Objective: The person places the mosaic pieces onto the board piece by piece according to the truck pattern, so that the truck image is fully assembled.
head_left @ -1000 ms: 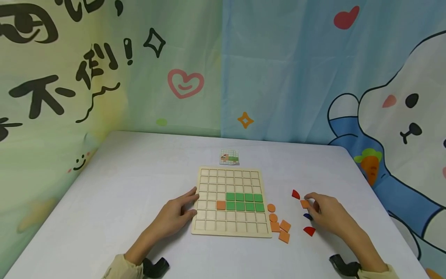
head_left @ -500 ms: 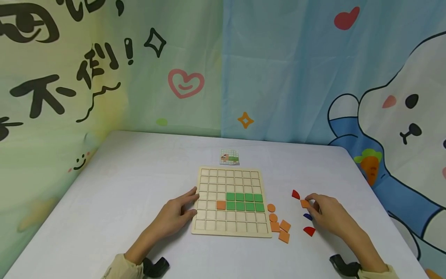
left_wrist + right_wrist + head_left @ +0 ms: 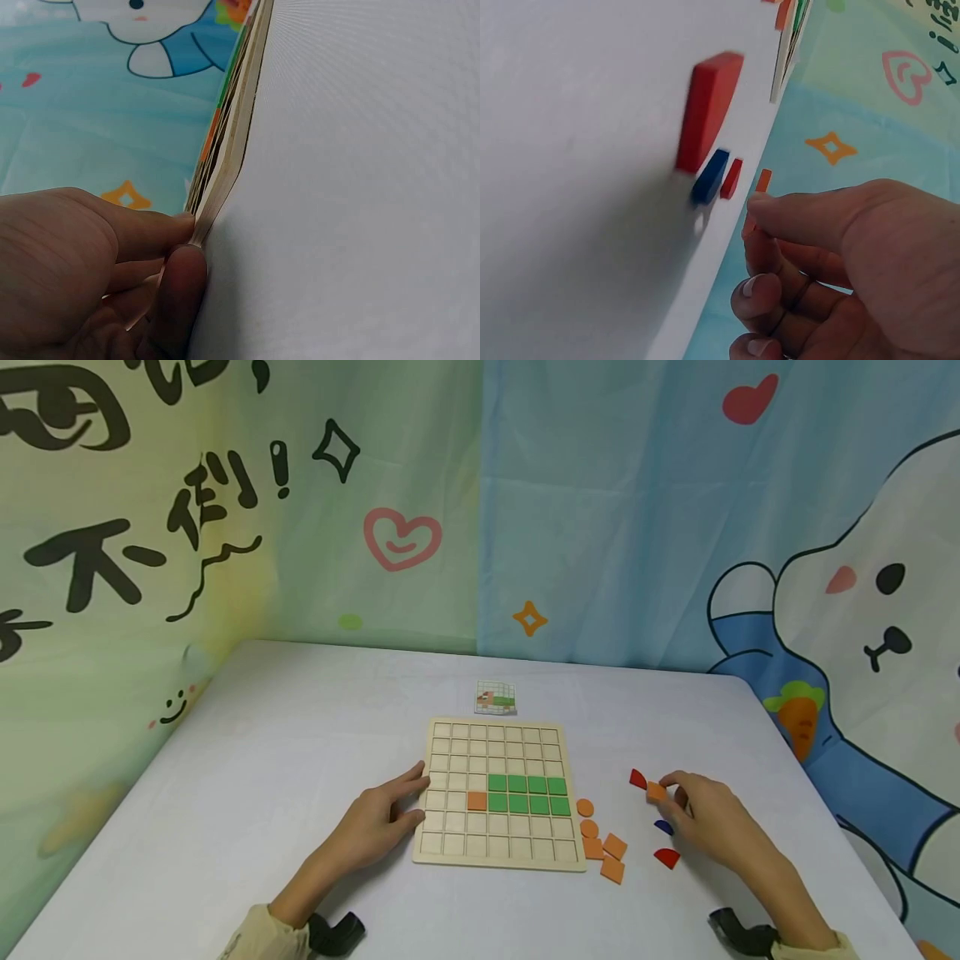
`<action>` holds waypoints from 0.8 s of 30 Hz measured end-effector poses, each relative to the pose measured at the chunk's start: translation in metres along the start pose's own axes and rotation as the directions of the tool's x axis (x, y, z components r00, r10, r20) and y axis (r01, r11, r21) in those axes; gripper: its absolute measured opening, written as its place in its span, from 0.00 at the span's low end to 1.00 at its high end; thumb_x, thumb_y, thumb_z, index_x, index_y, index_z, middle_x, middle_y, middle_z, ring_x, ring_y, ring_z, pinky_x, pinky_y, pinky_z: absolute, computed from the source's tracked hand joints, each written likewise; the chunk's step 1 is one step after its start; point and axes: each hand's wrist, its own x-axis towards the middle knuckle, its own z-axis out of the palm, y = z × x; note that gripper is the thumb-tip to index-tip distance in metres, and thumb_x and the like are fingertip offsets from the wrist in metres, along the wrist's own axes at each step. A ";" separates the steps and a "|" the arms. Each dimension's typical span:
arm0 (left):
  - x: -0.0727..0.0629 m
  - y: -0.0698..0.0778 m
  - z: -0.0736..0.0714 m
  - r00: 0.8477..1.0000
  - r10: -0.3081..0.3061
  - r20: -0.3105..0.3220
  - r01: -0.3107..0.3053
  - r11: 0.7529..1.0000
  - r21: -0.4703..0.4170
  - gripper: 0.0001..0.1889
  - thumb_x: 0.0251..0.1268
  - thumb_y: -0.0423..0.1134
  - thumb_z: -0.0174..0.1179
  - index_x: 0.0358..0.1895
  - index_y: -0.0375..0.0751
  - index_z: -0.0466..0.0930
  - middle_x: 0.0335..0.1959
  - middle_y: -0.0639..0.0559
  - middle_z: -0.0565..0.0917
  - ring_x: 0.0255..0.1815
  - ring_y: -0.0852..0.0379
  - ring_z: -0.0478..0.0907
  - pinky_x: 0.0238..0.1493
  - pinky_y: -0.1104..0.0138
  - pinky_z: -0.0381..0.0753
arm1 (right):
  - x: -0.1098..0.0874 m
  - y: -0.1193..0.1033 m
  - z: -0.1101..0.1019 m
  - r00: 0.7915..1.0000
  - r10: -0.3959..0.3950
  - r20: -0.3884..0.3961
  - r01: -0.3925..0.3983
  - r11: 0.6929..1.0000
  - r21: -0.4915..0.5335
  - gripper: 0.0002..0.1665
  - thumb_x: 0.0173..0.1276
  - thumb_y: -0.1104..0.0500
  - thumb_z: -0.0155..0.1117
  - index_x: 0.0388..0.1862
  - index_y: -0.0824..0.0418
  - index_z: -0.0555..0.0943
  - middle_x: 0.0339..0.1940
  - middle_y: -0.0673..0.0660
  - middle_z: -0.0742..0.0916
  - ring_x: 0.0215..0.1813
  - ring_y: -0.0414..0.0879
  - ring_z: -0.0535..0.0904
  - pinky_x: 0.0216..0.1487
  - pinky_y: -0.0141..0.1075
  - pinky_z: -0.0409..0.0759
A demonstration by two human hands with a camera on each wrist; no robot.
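A square wooden grid board (image 3: 461,847) lies mid-table, with several green square tiles (image 3: 537,785) and one orange square tile (image 3: 477,801) set in it. My left hand (image 3: 381,818) is at the board's left edge, thumb and forefinger spaced apart along it; the left wrist view shows the thumb tip against the wooden rim (image 3: 238,142). To the right of the board, my right hand (image 3: 705,814) pinches an orange square tile (image 3: 656,792) between thumb and fingertips. Its remaining fingers (image 3: 757,292) are curled below in the right wrist view.
Red wedge tiles (image 3: 667,858) and a blue half-round tile (image 3: 663,827) lie beside the right hand. Orange round tiles (image 3: 585,807) and orange square tiles (image 3: 612,870) lie along the board's right edge. A small picture card (image 3: 495,698) stands beyond the board.
The orange tile in my right hand's pinch has shifted slightly away from me and shows more of its face. My left hand and the board have stayed put.
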 end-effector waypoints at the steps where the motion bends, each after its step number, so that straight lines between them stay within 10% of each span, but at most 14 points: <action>1: 0.000 0.000 0.000 1.000 0.000 0.000 0.000 1.000 -0.001 0.28 0.72 0.34 0.67 0.74 0.34 0.76 0.82 0.43 0.69 0.21 0.69 0.62 0.28 0.71 0.70 | 0.000 -0.003 0.000 1.000 -0.001 0.000 0.001 1.000 0.004 0.23 0.72 0.59 0.72 0.60 0.70 0.81 0.29 0.54 0.81 0.32 0.46 0.73 0.31 0.32 0.76; 24: 0.000 0.001 0.000 1.000 -0.005 0.000 0.005 1.000 -0.005 0.28 0.72 0.34 0.67 0.74 0.35 0.75 0.82 0.43 0.69 0.21 0.69 0.61 0.28 0.71 0.70 | 0.009 -0.079 0.018 0.988 -0.153 0.038 0.149 0.984 0.094 0.19 0.76 0.56 0.68 0.61 0.63 0.83 0.28 0.50 0.79 0.29 0.42 0.71 0.27 0.31 0.70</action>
